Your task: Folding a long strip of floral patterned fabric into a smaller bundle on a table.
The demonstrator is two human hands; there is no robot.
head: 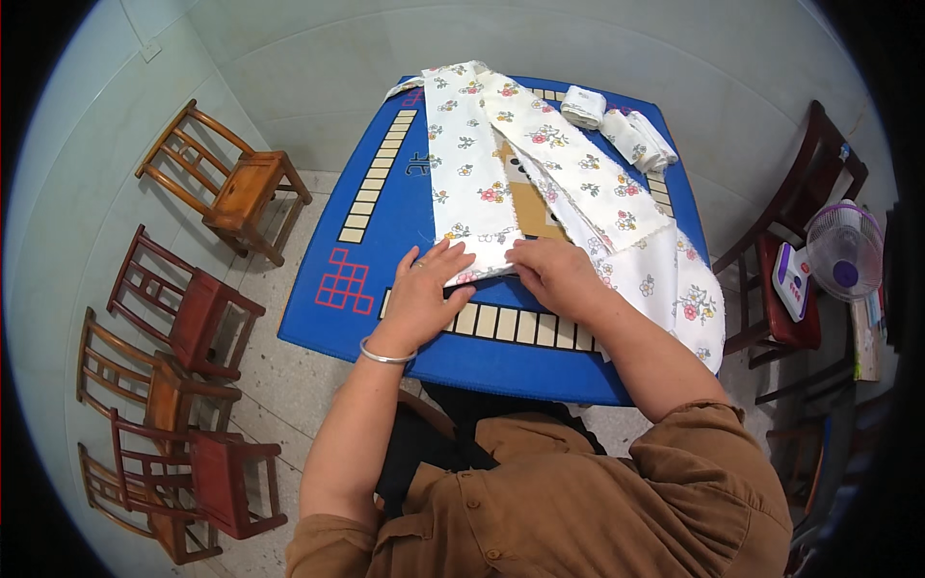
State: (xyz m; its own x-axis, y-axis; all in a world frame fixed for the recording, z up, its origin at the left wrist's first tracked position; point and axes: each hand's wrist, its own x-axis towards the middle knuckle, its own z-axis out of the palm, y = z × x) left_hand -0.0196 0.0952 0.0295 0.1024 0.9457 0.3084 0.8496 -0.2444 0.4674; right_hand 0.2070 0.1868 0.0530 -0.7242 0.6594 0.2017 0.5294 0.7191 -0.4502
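Note:
A long strip of white floral fabric (468, 166) runs down the blue table mat, its near end folded over into a flat layered band. My left hand (426, 289), with a ring and a silver bangle, lies on the left end of this fold, fingertips spread on top. My right hand (555, 274) pinches the right end of the fold between thumb and fingers. A second floral fabric length (578, 159) slants to the right and drapes over the table's right edge. At the far right lie a rolled fabric bundle (583, 107) and more folded fabric (636, 141).
The blue mat (361, 289) has printed tile patterns. Wooden chairs (249, 188) line the left side. On the right, a chair (773, 282) holds a white and purple electric fan (844, 249). Walls stand behind the table.

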